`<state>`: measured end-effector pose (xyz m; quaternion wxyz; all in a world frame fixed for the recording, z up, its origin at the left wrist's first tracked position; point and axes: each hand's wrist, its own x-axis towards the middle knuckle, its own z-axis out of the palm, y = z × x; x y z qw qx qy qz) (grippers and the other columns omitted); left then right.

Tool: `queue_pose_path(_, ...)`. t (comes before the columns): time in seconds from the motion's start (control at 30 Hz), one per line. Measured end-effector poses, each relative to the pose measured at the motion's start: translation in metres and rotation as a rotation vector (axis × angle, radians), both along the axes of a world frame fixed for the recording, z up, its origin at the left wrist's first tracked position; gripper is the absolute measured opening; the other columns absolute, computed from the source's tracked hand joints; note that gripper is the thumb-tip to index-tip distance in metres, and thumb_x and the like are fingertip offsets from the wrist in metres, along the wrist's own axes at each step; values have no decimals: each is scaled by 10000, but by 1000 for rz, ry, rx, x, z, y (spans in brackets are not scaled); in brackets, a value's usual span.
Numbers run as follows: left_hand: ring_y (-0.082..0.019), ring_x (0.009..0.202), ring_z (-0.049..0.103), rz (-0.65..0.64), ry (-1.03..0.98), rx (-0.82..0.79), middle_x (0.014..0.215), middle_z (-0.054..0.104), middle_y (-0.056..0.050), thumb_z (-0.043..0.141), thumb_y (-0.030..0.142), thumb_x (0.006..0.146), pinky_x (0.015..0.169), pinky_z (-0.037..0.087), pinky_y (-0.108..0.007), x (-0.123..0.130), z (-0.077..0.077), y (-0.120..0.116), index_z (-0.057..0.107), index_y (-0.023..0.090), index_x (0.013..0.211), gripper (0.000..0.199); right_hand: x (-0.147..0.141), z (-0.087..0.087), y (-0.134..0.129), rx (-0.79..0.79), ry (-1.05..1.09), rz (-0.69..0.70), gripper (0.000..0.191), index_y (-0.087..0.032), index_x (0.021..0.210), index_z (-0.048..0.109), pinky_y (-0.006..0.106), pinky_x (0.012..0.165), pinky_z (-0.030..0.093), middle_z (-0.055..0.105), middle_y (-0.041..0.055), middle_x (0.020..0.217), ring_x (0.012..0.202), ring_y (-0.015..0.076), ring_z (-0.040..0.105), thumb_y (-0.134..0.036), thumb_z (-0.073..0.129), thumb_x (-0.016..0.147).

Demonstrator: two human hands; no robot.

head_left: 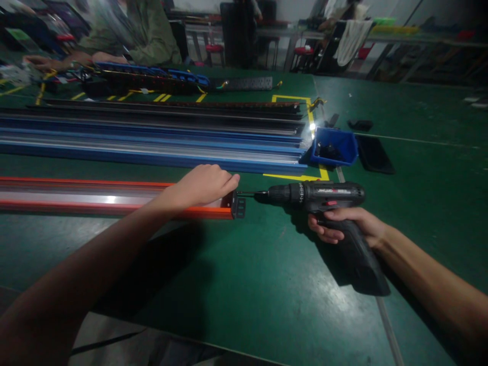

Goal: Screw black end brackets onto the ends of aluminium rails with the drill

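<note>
An orange channel profile (125,197) lies across the left of the green table, a black end cap (237,206) at its right end. My left hand (208,185) is closed around the profile's far side near that end, thumb by the cap. In my right hand (346,226) is a black cordless drill (331,195), gripped by its handle and lying on its side just over the table. The drill's thin bit points left, and its tip meets the end cap's upper part; the exact contact is too small to tell.
Blue and black profiles (152,145) lie behind the orange one. Near their right ends is a blue bin (335,147) with small dark parts, beside a flat black object (375,154). A person in a green sleeve (156,40) works at the back left near a power strip (244,83).
</note>
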<state>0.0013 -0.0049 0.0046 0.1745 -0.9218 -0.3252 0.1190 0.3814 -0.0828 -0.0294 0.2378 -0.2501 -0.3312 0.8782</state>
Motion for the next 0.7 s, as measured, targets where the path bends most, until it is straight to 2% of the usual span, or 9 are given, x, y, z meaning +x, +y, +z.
queue_pose_path(0.7, -252, 674, 693, 15, -50, -16, 767, 727, -98, 436, 226, 1028, 553, 380, -294, 0, -1, 1, 697, 144, 1166, 306, 1, 0, 0, -43, -8, 3, 231, -33, 1061, 741, 192, 628, 542, 685, 104, 909, 566, 47, 511, -229, 665, 967)
